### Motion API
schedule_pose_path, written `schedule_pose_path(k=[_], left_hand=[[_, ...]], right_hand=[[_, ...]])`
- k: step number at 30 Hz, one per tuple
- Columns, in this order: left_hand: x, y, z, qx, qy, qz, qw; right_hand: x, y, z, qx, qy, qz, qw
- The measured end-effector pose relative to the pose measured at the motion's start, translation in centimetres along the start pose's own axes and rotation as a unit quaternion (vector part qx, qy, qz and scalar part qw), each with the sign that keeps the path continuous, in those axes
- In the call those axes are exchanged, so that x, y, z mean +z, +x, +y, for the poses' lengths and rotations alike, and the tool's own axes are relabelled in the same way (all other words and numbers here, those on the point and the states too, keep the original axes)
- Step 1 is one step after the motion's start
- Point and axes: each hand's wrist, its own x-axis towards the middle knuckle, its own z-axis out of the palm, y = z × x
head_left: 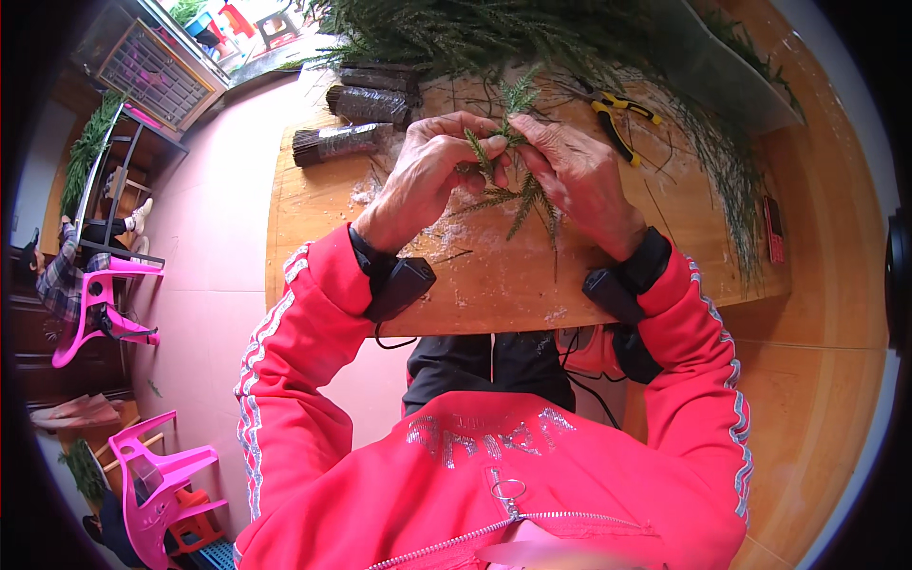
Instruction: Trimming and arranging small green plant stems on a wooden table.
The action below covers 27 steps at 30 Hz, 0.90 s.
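At the far left, a seated person in a plaid sleeve (pixel 63 280) is by a pink plastic stool (pixel 99 290), well apart from the work; on the wooden surface (pixel 332 256), two dark bundles of thin stems, the nearer bundle (pixel 337 142) and the farther bundle (pixel 369 104), lie at its left side, cut ends turned leftward; just right of them comes the left grip (pixel 432 166), thumb and forefinger pinched on a needle-leaved green sprig (pixel 530 198); the sprig is held above the surface, between the two hands, to the right of the left grip and to the left of the right one; its long axis runs roughly away from the wearer, one tip poking out past the fingertips, the lower fronds splaying back toward the red jacket (pixel 513 456); the right grip (pixel 579 176) also closes its fingertips on it, so neither hand is clearly nearer; whether it is one piece or two joined, I cannot tell; farther right lie yellow-and-black pliers (pixel 617 133), near the right grip but untouched; a heap of green conifer branches (pixel 475 36) spreads along the far side and down the right.
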Motion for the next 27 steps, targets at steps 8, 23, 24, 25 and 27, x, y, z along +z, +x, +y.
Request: schedule_pose_path(k=[8, 23, 24, 25, 27], left_hand=[[-0.3, 0.3, -0.2, 0.022, 0.065, -0.009, 0.998], [-0.3, 1.1, 0.0, -0.011, 0.008, -0.027, 1.0], [-0.5, 1.3, 0.2, -0.023, 0.014, -0.038, 0.999], [-0.9, 1.4, 0.2, -0.023, 0.015, -0.038, 0.999], [-1.8, 1.6, 0.0, -0.063, -0.044, -0.076, 0.994]], right_hand=[[-0.5, 0.2, 0.0, 0.013, -0.025, -0.06, 0.998], [-0.8, 0.8, 0.4, 0.053, 0.104, -0.024, 0.993], [-1.0, 0.8, 0.4, 0.049, 0.093, -0.033, 0.994], [-1.1, 0.9, 0.4, 0.045, 0.081, -0.042, 0.995], [-1.1, 0.9, 0.4, 0.056, 0.109, -0.044, 0.991]])
